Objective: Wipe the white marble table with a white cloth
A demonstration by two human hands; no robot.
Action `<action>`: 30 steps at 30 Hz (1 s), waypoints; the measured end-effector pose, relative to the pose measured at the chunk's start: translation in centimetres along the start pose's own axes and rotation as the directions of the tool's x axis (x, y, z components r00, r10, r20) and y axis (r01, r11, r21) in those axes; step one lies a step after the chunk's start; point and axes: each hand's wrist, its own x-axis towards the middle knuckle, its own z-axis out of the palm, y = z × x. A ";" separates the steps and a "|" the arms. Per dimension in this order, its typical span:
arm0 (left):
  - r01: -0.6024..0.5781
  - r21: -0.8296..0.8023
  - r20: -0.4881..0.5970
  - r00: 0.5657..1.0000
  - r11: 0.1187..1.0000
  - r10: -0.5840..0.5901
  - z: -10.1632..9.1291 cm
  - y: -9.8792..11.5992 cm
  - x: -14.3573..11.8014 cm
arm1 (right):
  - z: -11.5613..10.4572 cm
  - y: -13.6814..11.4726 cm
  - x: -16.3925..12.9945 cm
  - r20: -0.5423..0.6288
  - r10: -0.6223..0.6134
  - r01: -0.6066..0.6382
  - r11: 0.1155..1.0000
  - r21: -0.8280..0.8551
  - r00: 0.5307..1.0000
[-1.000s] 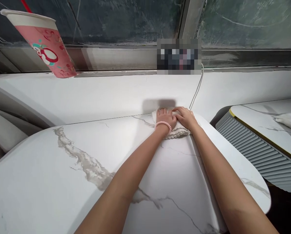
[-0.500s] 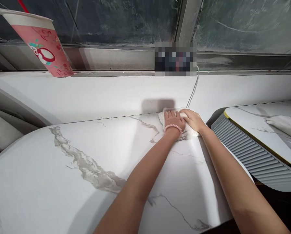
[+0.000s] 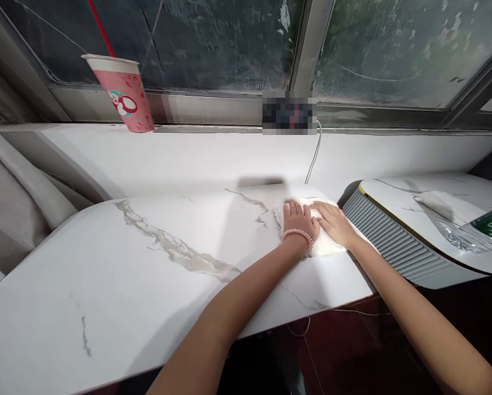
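Note:
A white cloth lies spread on the white marbled tabletop, near its back right edge. My left hand, with a pink beaded bracelet at the wrist, presses flat on the cloth's left part, fingers stretched forward. Close beside it, my right hand rests flat on the right part of the same cloth, its fingers pointing left. Both hands are open, palms down, and neither has its fingers wrapped round anything. Some of the cloth is hidden beneath them.
On the window ledge stand a pink paper cup with a red straw and a blurred-out object trailing a white cable. A ribbed cabinet at the right bears a plastic bottle and a white packet. A curtain hangs left.
Both hands and the cloth have come slightly back from the wall, towards me. The cloth shows more spread out. My view has shifted, so the table's front edge and the bottle now show.

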 end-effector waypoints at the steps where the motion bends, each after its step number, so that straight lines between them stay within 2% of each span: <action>1: -0.015 -0.006 0.005 1.000 1.000 0.015 -0.2 0.2 -1.2 | -0.3 -0.5 -1.3 -0.001 -0.010 0.010 1.000 -0.016 1.000; 5: -0.060 -0.033 0.003 0.998 0.998 0.060 -0.8 0.9 -5.8 | -1.2 -2.6 -5.8 -0.006 -0.053 0.053 0.996 -0.070 0.999; 8: -0.070 -0.035 -0.002 0.998 0.997 0.070 -1.2 1.1 -8.1 | -1.5 -4.1 -7.6 -0.014 -0.078 0.076 0.992 -0.104 0.997; 12: -0.071 -0.010 0.022 0.997 0.997 0.071 -1.8 0.3 -9.9 | -1.3 -6.3 -8.3 -0.028 -0.073 0.069 0.992 -0.109 0.997; 17: -0.069 0.007 0.054 0.996 0.998 0.068 -2.8 -2.4 -11.7 | -0.6 -10.1 -8.4 -0.046 -0.075 0.071 0.994 -0.086 0.996; 23: -0.024 0.023 0.007 1.000 0.999 0.024 -3.6 -6.7 -12.1 | 0.7 -13.7 -5.9 -0.050 -0.115 0.114 0.993 -0.008 0.992; 30: 0.026 0.033 -0.044 0.999 0.999 -0.025 -4.3 -11.5 -8.6 | 3.4 -15.6 0.2 -0.066 -0.060 0.061 0.998 0.017 0.996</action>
